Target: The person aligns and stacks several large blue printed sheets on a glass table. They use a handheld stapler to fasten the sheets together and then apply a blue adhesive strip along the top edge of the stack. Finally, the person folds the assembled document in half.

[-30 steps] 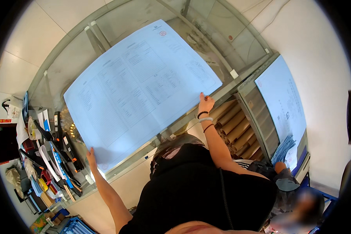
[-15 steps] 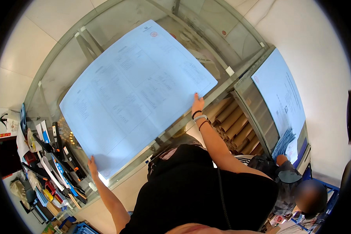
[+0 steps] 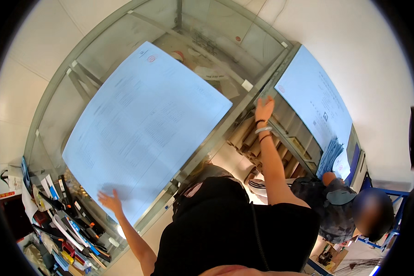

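Observation:
A large pale-blue printed sheet with a small red round stamp lies flat on a glass-topped counter. Over its lower left part is my left hand, fingers spread and holding nothing; whether it touches the paper I cannot tell. My right hand is off the sheet, reaching beyond its right corner to the counter's edge. Its fingers are stretched out and nothing shows in them. Just to its right, a second printed blue sheet lies on an adjoining glass surface.
Brown cardboard tubes lie below the counter by my right forearm. At right, another person's hand is at a bundle of blue paper strips on the second sheet. Cutters and other tools crowd the left end.
My right hand has let go of the large sheet's edge and moved right to the counter's edge. My left hand has come off the sheet's left edge and opened over the paper. The view has shifted.

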Available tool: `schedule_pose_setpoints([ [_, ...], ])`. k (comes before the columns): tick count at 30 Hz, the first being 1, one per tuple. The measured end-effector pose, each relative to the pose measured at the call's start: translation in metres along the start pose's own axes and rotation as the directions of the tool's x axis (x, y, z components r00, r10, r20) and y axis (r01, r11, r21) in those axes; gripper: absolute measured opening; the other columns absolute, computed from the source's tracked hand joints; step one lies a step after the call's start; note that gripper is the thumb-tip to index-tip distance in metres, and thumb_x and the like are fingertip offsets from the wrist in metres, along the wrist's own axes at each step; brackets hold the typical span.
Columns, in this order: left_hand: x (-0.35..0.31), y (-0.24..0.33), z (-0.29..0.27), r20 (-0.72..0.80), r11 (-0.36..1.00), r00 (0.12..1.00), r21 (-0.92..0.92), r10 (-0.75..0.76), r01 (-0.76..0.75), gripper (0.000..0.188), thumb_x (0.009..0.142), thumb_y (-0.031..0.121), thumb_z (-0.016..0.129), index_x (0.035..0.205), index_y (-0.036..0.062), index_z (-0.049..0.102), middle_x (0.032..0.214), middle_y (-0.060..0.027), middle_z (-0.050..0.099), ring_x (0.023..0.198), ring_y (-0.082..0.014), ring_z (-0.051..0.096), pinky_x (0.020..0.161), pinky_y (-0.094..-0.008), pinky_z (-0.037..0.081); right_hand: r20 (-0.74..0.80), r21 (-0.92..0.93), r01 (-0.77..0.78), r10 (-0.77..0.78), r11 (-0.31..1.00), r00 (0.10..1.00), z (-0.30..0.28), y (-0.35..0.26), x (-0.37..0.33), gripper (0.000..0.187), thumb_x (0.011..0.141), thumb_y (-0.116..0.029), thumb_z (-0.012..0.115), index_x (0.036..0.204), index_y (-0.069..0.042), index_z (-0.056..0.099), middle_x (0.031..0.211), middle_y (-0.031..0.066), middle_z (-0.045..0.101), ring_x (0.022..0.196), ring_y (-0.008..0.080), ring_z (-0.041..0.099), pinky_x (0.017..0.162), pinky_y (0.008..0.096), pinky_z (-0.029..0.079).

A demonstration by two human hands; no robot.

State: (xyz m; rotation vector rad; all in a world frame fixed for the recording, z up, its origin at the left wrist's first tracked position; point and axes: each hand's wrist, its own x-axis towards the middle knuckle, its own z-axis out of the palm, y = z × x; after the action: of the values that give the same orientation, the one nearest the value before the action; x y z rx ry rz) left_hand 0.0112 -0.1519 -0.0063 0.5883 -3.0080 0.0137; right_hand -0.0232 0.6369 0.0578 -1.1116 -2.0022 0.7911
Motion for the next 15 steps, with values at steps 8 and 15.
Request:
schedule_pose_setpoints([
  [8, 0.041, 0.287, 0.018, 0.014, 0.906, 0.927, -0.219, 0.375, -0.363, 0.069, 0.095, 0.05, 0.044, 0.151, 0.0164, 0.023, 0.156, -0.02, 0.012, 0.142, -0.0449, 0.009, 0.11, -0.0634, 0.009, -0.034, -0.581, -0.239, 0.27, 0.778, 0.962, 0.01, 0.066, 0.183, 0.104, 0.075, -0.067, 0.063, 0.139, 0.008, 0.032, 0.142, 0.0277, 0.034, 0.132, 0.0412, 0.031, 0.11, 0.0474, 0.029],
  [15, 0.017, 0.392, 0.006, -0.094, 0.837, 0.861, -0.204, 0.499, -0.508, 0.066, 0.094, 0.048, 0.046, 0.15, 0.0193, 0.027, 0.157, -0.0162, 0.014, 0.143, -0.0427, 0.011, 0.111, -0.0609, 0.008, 0.057, -0.709, -0.257, 0.417, 0.657, 0.907, 0.026, 0.082, 0.241, 0.087, 0.085, -0.039, 0.062, 0.151, -0.013, 0.012, 0.145, 0.0349, 0.025, 0.133, 0.0534, 0.026, 0.103, 0.0583, 0.033],
])
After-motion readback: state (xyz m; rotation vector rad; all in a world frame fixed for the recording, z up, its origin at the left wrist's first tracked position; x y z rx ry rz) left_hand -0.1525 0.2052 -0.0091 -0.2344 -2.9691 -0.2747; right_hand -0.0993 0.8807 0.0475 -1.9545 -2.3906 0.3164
